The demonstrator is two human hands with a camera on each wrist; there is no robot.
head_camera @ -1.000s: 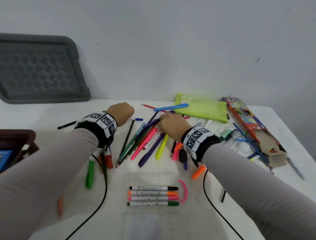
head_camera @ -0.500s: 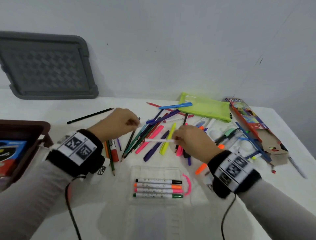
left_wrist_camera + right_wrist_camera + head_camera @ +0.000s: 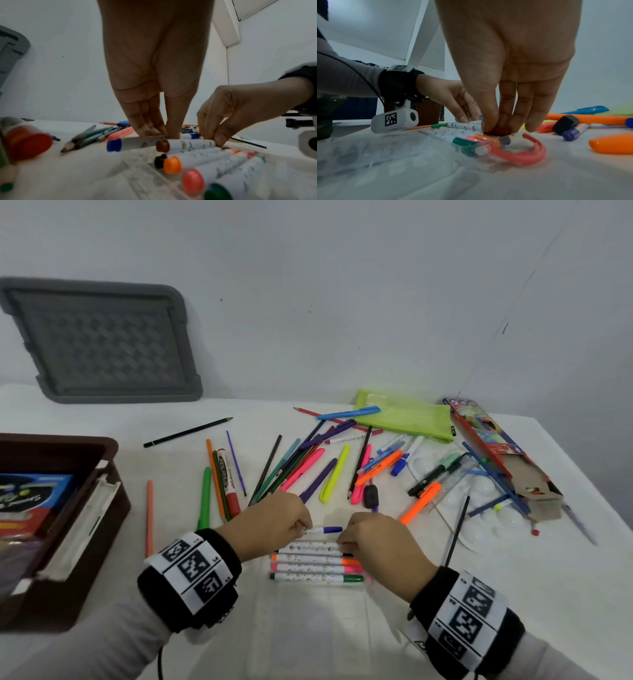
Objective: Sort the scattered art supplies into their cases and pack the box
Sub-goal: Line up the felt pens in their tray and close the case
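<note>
Right now both hands are down at the clear case [image 3: 308, 607], setting markers in.
Biggest first: white table [image 3: 513, 594], brown box [image 3: 65, 529] at the left edge, green pouch [image 3: 411, 419] far right, loose pens and pencils between. Left hand [image 3: 274, 525] pinches a blue marker [image 3: 323, 530] at the case's far edge; right hand [image 3: 376, 542], fingers pointing down, pinches the cap end of a brown marker [image 3: 187, 145] lying just beside the black, orange, pink and green ones in the case.
</note>
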